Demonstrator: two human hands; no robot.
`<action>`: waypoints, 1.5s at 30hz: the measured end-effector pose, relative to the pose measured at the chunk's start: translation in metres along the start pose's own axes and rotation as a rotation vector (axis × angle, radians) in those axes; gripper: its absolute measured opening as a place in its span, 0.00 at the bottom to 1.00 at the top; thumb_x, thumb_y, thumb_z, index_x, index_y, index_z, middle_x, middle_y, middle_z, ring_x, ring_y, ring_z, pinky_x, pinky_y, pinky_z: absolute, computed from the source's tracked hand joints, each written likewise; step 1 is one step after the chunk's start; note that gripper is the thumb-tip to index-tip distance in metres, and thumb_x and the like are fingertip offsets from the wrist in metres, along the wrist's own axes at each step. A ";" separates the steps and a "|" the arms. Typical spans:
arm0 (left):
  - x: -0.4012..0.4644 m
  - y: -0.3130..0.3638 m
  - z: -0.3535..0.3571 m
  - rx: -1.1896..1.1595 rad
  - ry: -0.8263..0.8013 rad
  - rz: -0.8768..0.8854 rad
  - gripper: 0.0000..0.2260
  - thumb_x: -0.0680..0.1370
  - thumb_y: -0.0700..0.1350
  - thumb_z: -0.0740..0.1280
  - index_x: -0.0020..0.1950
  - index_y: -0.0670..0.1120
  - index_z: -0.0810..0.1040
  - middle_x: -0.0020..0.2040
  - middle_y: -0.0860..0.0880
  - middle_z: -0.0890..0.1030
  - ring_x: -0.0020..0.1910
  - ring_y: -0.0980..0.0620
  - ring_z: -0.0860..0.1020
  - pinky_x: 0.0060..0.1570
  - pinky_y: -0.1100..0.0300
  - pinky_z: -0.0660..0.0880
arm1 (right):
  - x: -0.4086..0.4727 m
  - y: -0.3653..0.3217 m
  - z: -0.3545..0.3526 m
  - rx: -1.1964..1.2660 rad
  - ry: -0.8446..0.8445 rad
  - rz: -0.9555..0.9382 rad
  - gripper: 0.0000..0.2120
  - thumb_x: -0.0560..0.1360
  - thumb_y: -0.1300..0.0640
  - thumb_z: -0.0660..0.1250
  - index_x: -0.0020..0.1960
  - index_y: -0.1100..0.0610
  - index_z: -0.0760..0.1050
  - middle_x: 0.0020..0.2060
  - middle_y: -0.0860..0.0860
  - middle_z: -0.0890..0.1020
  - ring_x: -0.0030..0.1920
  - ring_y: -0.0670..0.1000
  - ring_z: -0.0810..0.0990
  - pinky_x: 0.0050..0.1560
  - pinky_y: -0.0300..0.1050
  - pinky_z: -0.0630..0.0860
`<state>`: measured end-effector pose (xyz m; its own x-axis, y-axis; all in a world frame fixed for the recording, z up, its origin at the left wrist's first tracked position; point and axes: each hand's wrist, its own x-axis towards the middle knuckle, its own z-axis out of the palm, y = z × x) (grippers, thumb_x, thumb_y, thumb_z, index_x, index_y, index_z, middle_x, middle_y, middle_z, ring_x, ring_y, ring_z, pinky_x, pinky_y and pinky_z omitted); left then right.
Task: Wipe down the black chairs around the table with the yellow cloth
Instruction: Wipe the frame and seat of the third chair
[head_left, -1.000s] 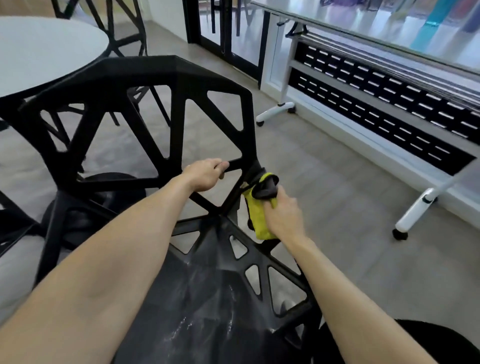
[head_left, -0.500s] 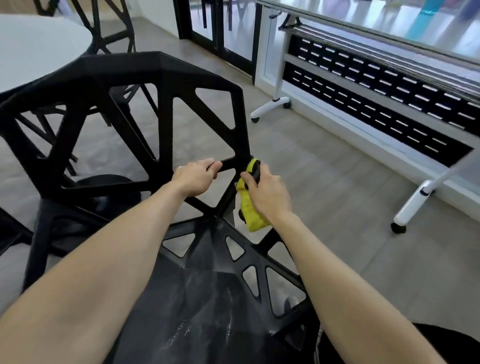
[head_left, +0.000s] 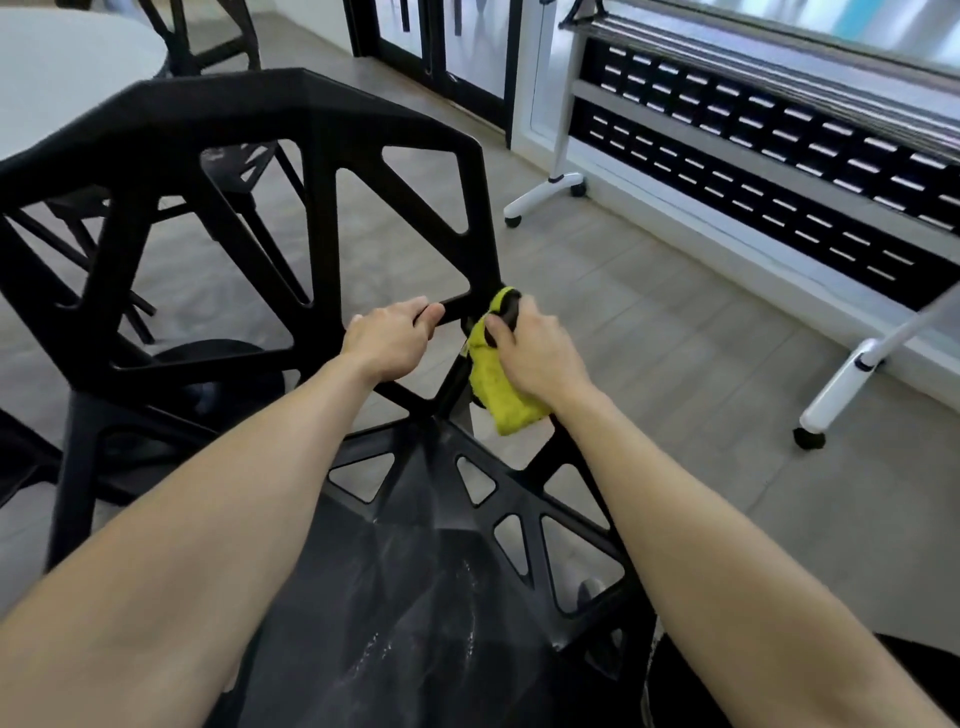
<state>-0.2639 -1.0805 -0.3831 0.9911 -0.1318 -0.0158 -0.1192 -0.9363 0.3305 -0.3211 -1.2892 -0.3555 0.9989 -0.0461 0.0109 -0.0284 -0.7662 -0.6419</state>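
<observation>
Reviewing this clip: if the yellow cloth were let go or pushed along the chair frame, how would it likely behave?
The yellow cloth looks floppy: it bunches under the right hand and hangs loose below it. It probably conforms to the black chair strut rather than sliding off stiffly. Released, it would likely drop, since only the hand pins it.
</observation>
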 end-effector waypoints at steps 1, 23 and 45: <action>0.001 0.001 -0.002 -0.003 -0.004 -0.001 0.22 0.89 0.62 0.48 0.48 0.53 0.74 0.42 0.53 0.79 0.48 0.42 0.78 0.62 0.41 0.69 | -0.010 0.005 0.002 -0.007 0.017 -0.006 0.15 0.86 0.43 0.60 0.56 0.55 0.67 0.47 0.58 0.80 0.49 0.66 0.80 0.42 0.55 0.72; 0.020 -0.009 -0.002 -0.053 0.002 -0.066 0.24 0.88 0.65 0.48 0.49 0.53 0.77 0.46 0.52 0.82 0.51 0.43 0.79 0.62 0.43 0.69 | -0.058 0.066 0.005 -0.010 0.027 -0.019 0.16 0.84 0.43 0.66 0.57 0.55 0.67 0.41 0.57 0.79 0.45 0.65 0.79 0.38 0.52 0.65; -0.048 -0.020 -0.013 -0.089 -0.005 -0.177 0.24 0.87 0.65 0.46 0.49 0.53 0.75 0.47 0.50 0.82 0.55 0.39 0.80 0.69 0.35 0.64 | -0.149 0.097 0.024 -0.126 0.030 -0.058 0.23 0.82 0.37 0.63 0.64 0.54 0.67 0.46 0.57 0.83 0.46 0.67 0.82 0.42 0.60 0.78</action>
<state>-0.3082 -1.0516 -0.3762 0.9959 0.0306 -0.0854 0.0627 -0.9123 0.4047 -0.4716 -1.3416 -0.4382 0.9974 -0.0168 0.0697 0.0234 -0.8423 -0.5385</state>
